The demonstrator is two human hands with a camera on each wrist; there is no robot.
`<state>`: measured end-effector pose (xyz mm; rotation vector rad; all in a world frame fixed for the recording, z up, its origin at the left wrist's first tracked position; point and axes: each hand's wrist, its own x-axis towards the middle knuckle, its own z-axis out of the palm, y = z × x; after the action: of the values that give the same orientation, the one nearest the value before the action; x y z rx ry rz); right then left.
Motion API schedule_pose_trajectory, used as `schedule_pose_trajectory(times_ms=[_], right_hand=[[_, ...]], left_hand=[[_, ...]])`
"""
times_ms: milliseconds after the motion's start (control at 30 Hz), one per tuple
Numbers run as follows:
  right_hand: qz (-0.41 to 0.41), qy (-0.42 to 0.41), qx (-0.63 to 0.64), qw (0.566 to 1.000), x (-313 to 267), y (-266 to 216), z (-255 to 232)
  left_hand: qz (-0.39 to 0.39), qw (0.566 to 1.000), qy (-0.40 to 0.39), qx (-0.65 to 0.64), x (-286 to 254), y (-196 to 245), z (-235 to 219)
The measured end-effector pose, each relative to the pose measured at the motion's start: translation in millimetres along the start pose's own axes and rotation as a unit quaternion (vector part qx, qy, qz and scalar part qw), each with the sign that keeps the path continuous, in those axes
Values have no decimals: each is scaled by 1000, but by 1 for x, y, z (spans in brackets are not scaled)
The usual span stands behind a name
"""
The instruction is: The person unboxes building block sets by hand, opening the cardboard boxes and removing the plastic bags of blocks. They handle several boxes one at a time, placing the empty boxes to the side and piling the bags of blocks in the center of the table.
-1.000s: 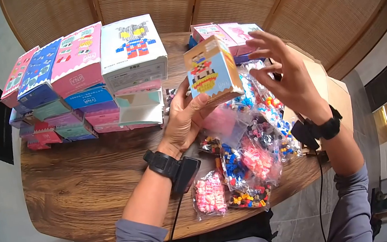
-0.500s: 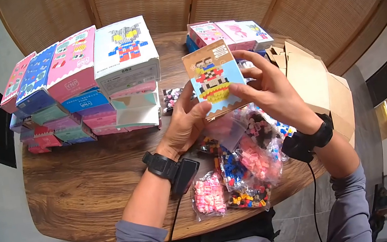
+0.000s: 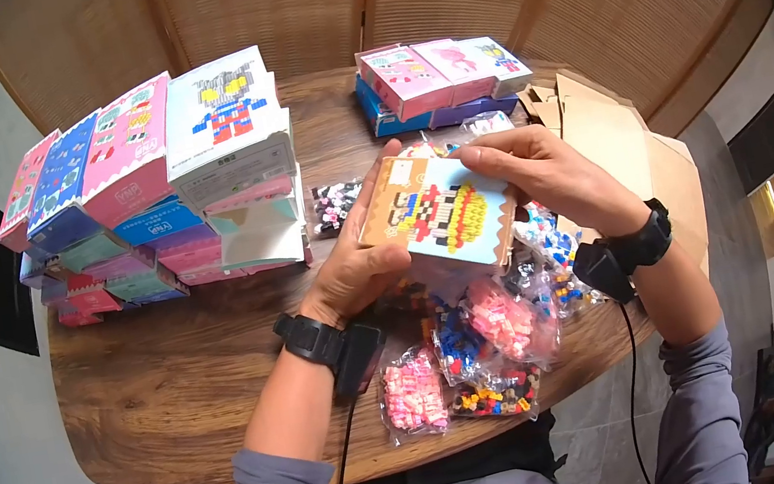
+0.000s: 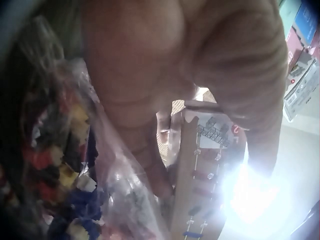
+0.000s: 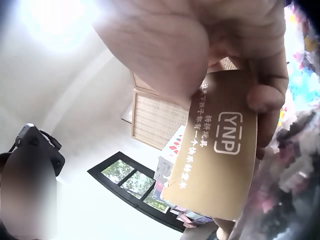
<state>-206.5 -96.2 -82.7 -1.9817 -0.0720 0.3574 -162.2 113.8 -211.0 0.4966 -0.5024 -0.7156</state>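
A small cardboard box (image 3: 433, 214), brown and light blue with a pixel-block figure printed on its face, is held between both hands above the table. My left hand (image 3: 351, 268) grips its near left side, thumb on the printed face and fingers around the back. At the far right corner my right hand (image 3: 549, 176) holds it, thumb on the top edge. The right wrist view shows a brown side of the box (image 5: 215, 145) with white YNP lettering. Below the box lie clear bags of small colourful building blocks (image 3: 501, 320).
Stacked toy boxes (image 3: 130, 151) fill the table's left side. A smaller stack (image 3: 442, 76) stands at the back. Flattened brown cardboard (image 3: 607, 126) lies at the right. A bag of pink blocks (image 3: 413, 390) sits near the front edge of the wooden table (image 3: 179, 397).
My right hand has come from beside the box to grip it. The box has turned from upright to tilted sideways, lower down, its printed face now upward.
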Motion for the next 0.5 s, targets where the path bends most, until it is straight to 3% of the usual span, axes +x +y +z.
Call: schedule_pose_trajectory(times_ms=[133,167,367,500], right_hand=[[-31,45,42,998,-8,0,0],[-19,30,15,999,-10,3,-8],[-27,16,163,986,-18,11,-11],[-24,20,150,988,-19,14,-10]], left_hand=[[20,999,39,-7,-1,-3,-5],[21,999,43,-7,-1,-3,-6],[14,998,55,24,-1,-4,-6],[13,997,64,38,-2,-4,-6]])
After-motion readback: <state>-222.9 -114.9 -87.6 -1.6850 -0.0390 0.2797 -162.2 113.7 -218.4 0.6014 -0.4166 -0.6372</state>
